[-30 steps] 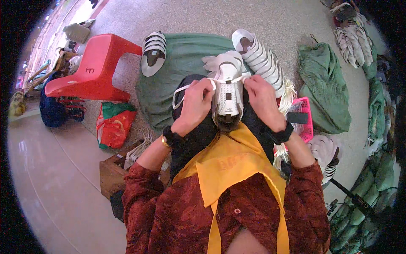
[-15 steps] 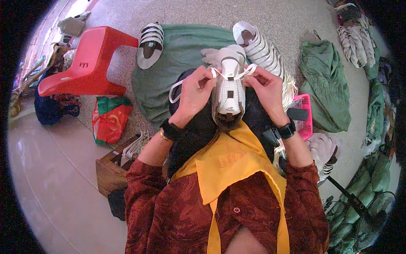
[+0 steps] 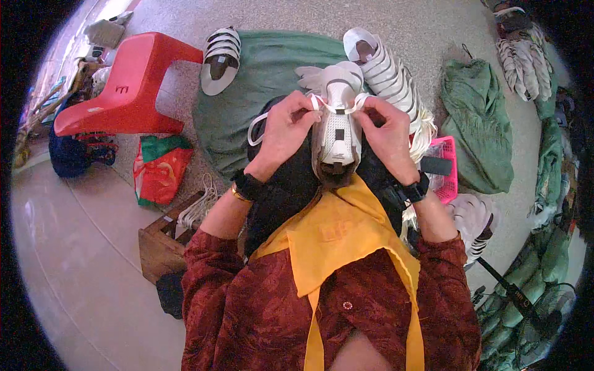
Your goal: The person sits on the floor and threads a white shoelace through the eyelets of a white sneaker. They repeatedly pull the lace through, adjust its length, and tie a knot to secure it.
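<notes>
A white shoe upper (image 3: pixel 339 127) with black patches rests on my lap, its dark heel end toward me. A white shoelace (image 3: pixel 338 110) runs across its front part. My left hand (image 3: pixel 288 130) pinches the lace on the left side, and a loop of it hangs out past my knuckles. On the other side my right hand (image 3: pixel 388 130) is closed on the lace too, close to the upper's edge. The fingertips of both hands sit just beside the upper, at about the same height.
A stack of white shoe uppers (image 3: pixel 390 77) and a smaller stack (image 3: pixel 221 60) lie on a green cloth (image 3: pixel 272 68). At left stand a red chair (image 3: pixel 117 93) and a wooden box (image 3: pixel 162 241). A pink basket (image 3: pixel 447 167) sits right of my knee, near a green sack (image 3: pixel 475 123).
Both hands keep their pinch on the lace, with only slight finger movement. The view has shifted a little.
</notes>
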Demonstrator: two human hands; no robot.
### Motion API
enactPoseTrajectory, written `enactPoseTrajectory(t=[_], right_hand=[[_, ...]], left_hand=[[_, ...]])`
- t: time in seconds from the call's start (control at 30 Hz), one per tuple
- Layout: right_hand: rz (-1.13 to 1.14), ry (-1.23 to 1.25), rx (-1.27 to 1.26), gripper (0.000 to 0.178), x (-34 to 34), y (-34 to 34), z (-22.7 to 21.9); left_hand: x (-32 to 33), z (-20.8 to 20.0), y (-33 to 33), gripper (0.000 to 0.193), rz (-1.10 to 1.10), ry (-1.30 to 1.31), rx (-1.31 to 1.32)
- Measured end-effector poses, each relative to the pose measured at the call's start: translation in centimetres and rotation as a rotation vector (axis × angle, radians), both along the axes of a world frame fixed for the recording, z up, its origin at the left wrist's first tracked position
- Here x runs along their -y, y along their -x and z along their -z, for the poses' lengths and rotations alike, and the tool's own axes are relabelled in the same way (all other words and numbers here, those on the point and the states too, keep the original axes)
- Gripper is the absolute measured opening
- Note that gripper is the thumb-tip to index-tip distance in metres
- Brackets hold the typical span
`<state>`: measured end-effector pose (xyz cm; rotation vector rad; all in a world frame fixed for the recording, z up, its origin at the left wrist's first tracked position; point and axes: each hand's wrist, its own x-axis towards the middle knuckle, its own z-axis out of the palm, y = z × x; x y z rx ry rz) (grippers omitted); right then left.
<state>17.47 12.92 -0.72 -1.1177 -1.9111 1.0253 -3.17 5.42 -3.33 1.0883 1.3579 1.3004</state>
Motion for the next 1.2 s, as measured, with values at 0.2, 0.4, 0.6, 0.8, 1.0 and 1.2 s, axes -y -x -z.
enactPoseTrajectory(t=[0.2, 0.4, 0.6, 0.8, 1.0, 1.2], right_hand=[[0.03, 0.188, -0.079, 0.011, -0.4, -0.3, 1.7], [0.052, 0.201, -0.143, 0.012, -0.1, -0.4, 2.5], [0.055, 0.193, -0.137, 0.013, -0.1, -0.5, 2.5], [0.065, 0.207, -0.125, 0.012, 0.0, -0.4, 2.1], [0.045, 0.228, -0.158, 0.012, -0.3, -0.4, 2.4], [0.079, 0.177, -0.12, 0.011, -0.6, -0.1, 2.1]], left_hand=[[-0.4, -0.4, -0.4, 0.006, -0.048, 0.026, 0.109], [-0.6, -0.5, -0.7, 0.006, -0.072, 0.053, 0.18], [-0.4, -0.1, -1.1, 0.007, -0.107, 0.019, 0.01], [-0.3, -0.1, -1.8, 0.01, -0.147, -0.056, -0.333], [-0.4, -0.4, -2.3, 0.013, -0.168, -0.173, -0.478], [-0.3, -0.9, -2.7, 0.013, -0.225, -0.033, -0.303]])
